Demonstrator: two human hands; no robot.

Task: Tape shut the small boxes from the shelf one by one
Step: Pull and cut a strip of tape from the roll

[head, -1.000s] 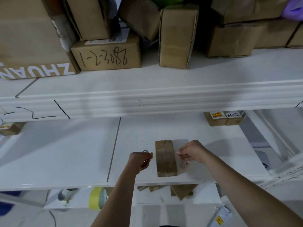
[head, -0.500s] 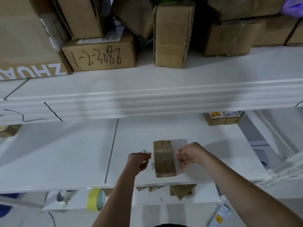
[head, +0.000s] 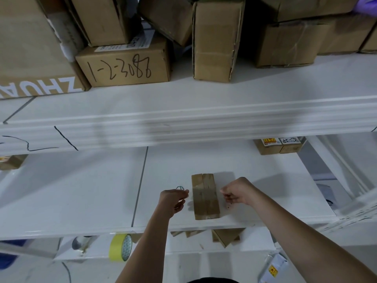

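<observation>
Both grips are curled, the left hand (head: 173,201) pinching a small looped thing (head: 180,188), the right hand's (head: 237,192) hold untellable, flanking the box (head: 205,196) laid on the shelf (head: 102,193).

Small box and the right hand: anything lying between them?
Head view: only bare white shelf separates the small box from the right hand; they don't touch.

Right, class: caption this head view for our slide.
Two hands, left and right, flank a small cardboard box on a white shelf.
</observation>
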